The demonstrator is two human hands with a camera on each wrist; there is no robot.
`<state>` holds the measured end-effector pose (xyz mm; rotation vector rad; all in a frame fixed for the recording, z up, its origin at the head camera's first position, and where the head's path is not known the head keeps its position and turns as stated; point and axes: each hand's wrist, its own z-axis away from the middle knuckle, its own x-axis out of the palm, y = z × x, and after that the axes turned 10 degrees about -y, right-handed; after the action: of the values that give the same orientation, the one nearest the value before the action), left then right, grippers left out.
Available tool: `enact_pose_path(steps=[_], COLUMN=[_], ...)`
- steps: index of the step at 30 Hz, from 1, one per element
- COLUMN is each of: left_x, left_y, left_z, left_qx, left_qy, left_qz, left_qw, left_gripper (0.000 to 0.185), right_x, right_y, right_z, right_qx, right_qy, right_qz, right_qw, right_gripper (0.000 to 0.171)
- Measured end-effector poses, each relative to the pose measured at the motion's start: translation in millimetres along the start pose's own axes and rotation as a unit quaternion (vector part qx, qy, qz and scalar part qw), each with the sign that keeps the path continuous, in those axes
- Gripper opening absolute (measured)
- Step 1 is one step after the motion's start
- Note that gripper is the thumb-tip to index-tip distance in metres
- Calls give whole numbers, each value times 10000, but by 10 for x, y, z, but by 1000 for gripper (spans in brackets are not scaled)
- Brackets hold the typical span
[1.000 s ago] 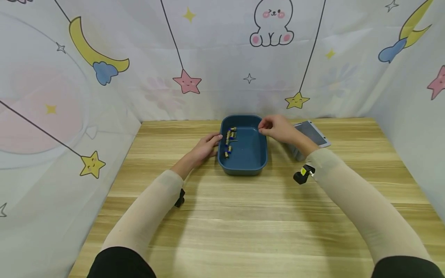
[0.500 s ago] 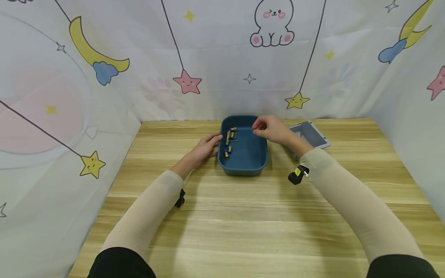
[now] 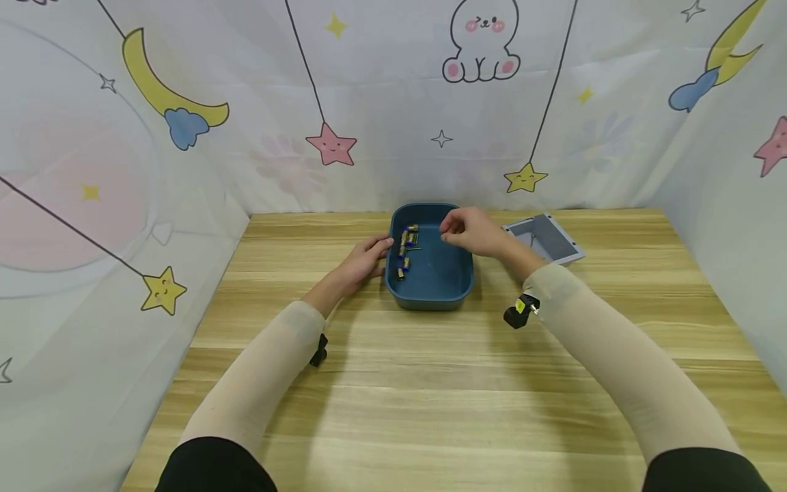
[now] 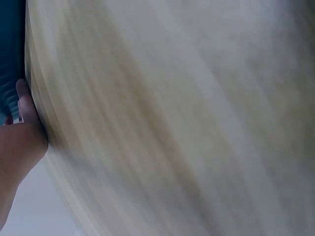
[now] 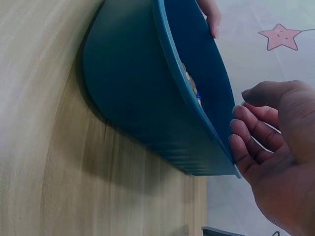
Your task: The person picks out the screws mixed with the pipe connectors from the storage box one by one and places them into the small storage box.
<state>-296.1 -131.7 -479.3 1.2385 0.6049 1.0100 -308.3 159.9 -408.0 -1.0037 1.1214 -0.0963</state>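
Since the earlier frames we see the right hand (image 3: 470, 232) drift leftward, from the far right rim of the blue tub (image 3: 458, 285) to a spot over its interior; the grey tray (image 3: 544, 238) behind it is now more fully exposed. The left hand (image 3: 364, 262) has not moved.

The blue tub sits on the wooden table (image 3: 430, 383), towards its far edge and near the middle. Inside, along the left wall, lies a cluster of small brass fittings with blue ends (image 3: 406, 249).

The right hand hovers above the tub's right half. In the head view its fingers are curled with the fingertips drawn together; in the right wrist view the fingers (image 5: 251, 147) are bent loosely beside the tub wall (image 5: 147, 98). We cannot tell whether anything is pinched between them.

The left hand rests against the tub's left outer wall, fingers relaxed and extended, fingertips at the rim. The left wrist view is blurred; it shows only the heel of the hand (image 4: 19, 142) beside a sliver of the tub.

The grey tray lies on the table just right of the tub. A cartoon-printed curtain (image 3: 393, 102) encloses the table.
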Motion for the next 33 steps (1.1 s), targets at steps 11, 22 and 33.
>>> enact_pose_path(steps=[11,22,33], left_x=[7,3,12], left_y=[1,10,8], left_z=[19,6,11], left_qx=[-2,65,91], left_qy=[-3,7,-19], left_qz=[-32,78,93], left_qw=[10000,9999,9999], left_gripper=[64,64,62], right_x=[55,100,164], right_y=[-29,-105,-125], right_z=[-10,-44,-67], right_qx=[-3,-57,17], right_qy=[-75,-122,-143], right_qz=[-27,77,38], right_qw=[10000,9999,9999], right_gripper=[13,13,11])
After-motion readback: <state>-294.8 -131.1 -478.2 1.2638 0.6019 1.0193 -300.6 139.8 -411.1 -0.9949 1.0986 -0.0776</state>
